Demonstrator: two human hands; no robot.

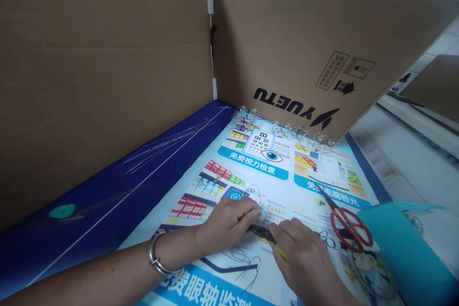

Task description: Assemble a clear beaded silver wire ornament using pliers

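Wire (256, 189) is apparently pinched by left hand (229, 224); pliers (261, 232) are gripped in right hand (304, 253). Left fingertips, held beside jaws, could be nipped by slippage.

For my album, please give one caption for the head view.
Right hand holds pliers at the left hand, over a printed sheet, red-handled scissors nearby.

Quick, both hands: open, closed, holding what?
Left hand: closed, fingertips pinched by the pliers' tip; what it pinches is too small to tell.
Right hand: closed around the yellow-handled pliers.
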